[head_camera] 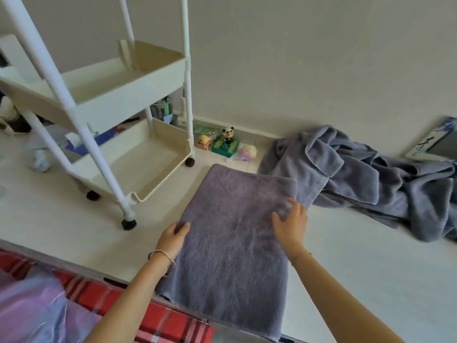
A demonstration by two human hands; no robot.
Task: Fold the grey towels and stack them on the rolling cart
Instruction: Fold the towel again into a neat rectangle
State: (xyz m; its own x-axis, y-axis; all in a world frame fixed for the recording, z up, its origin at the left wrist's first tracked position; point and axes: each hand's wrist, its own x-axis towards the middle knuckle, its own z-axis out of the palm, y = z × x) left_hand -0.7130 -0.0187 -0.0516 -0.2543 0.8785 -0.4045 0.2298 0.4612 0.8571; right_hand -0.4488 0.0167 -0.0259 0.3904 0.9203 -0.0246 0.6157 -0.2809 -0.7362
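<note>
Folded towel (230, 243): grey, lying flat as a long rectangle on the pale floor (358, 268) in front of me; its near end hangs over the floor's edge toward the red plaid fabric (158, 315).
My left hand (173, 237): on the towel's left edge, about halfway along its length. My fingers curl around that edge with the thumb on top, gripping the cloth. A bangle (162, 259) sits on this wrist.
My right hand (290, 224): over the towel's right side, near its far right corner. Fingers spread and loose, holding nothing; I cannot tell whether the fingertips touch the pile or sit just above it.
Towel relative to fingers: the bulk of the towel lies between my two hands and extends beyond them both toward and away from me.
Unfolded towels (371, 181): a crumpled grey heap on the floor to the right, its near edge just beside the folded towel's far right corner.
Rolling cart (118, 102): white frame, cream trays, standing to the left of the towel; the two visible trays hold no towels.
Small toys (225, 144): against the wall between the cart and the heap.
</note>
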